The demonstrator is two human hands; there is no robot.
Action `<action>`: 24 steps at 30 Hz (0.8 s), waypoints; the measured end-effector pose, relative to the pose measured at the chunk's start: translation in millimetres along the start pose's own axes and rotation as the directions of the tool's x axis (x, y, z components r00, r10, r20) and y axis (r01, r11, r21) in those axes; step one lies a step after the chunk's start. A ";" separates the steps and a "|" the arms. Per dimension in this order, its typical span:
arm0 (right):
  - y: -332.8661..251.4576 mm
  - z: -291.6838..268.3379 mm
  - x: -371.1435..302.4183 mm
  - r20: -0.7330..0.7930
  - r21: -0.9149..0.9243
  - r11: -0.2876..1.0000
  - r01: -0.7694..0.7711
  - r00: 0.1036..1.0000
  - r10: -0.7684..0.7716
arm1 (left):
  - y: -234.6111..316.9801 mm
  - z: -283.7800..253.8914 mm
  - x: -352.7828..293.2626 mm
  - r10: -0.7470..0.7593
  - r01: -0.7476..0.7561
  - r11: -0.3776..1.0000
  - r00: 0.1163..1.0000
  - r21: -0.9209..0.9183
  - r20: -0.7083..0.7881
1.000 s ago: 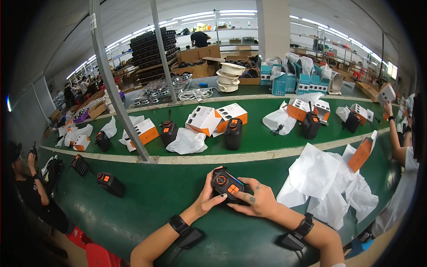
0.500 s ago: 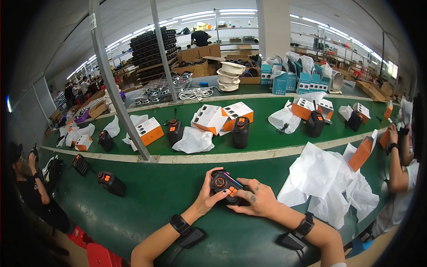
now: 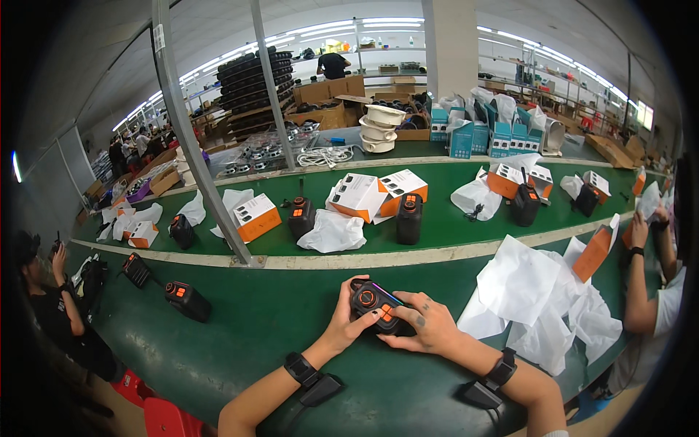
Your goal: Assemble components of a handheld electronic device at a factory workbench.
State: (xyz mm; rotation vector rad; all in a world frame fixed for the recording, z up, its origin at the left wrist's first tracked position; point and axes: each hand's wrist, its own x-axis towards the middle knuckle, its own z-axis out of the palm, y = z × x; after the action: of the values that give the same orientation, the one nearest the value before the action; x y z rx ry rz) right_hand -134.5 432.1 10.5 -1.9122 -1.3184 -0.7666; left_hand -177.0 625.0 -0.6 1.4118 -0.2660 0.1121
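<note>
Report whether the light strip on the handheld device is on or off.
On: the light strip glows coloured along one edge of the black device held by left hand and right hand.

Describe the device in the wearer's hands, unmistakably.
Find the nearest green workbench. Over its middle, the left hand and right hand grip a black device with an orange-ringed dial and orange buttons. Unlike the black units farther left, it shows a glowing purplish strip.

Bright tube lights (image 3: pixel 393 20) glow toward the back, while fisheye distortion bends straight edges near the black corners.
</note>
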 end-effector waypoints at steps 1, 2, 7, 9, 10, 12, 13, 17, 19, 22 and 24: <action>-0.5 0.9 -0.2 0.013 -0.015 1.000 -0.009 1.000 0.009 | -0.2 -0.6 -0.4 0.015 -0.015 1.000 1.000 0.012 -0.003; -1.1 1.6 0.1 0.026 -0.030 0.999 -0.018 0.999 0.018 | 0.1 -1.3 -0.5 0.015 -0.015 1.000 1.000 0.012 -0.002; -4.7 1.4 5.5 0.054 -0.044 0.999 -0.015 0.998 0.017 | -0.2 -5.7 0.1 0.034 -0.034 0.999 0.999 0.026 0.000; -4.6 2.4 6.9 0.058 -0.041 0.999 -0.013 0.998 0.016 | -2.8 -10.1 0.6 0.042 -0.042 0.998 0.999 0.054 0.003; -3.9 3.1 7.2 0.051 -0.027 0.999 -0.017 0.999 0.019 | -3.4 -11.5 0.3 0.050 -0.051 0.995 0.999 0.081 0.006; -3.1 5.3 6.9 0.043 -0.015 1.000 -0.023 0.999 0.024 | 1.3 -10.9 -1.2 0.025 -0.025 0.997 1.000 0.072 -0.005; -2.6 6.8 6.3 0.045 -0.009 0.999 -0.043 0.998 0.044 | 2.9 -10.9 -1.1 0.001 0.000 0.998 1.000 0.063 -0.014; -3.2 13.6 4.3 0.011 0.014 0.997 -0.077 0.997 0.077 | 3.3 -14.2 -1.3 0.010 -0.009 0.998 1.000 0.066 -0.016; -7.0 13.5 4.8 0.046 0.021 0.994 -0.103 0.994 0.102 | 2.3 -17.0 -2.6 0.019 -0.017 0.997 0.999 0.073 -0.026; -8.3 16.3 4.6 0.085 0.015 0.992 -0.127 0.988 0.126 | 2.9 -18.8 -3.9 0.007 -0.004 0.998 0.999 0.069 -0.043; -8.9 18.1 5.5 0.089 0.007 0.992 -0.123 0.989 0.122 | 2.5 -20.9 -4.7 0.011 -0.008 0.998 0.999 0.068 -0.039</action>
State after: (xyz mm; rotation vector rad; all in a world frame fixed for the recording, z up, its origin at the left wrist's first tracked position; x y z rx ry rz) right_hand -139.6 451.8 5.8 -2.0169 -1.2409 -0.6177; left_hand -179.7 646.3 -2.1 1.4744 -0.2380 0.1580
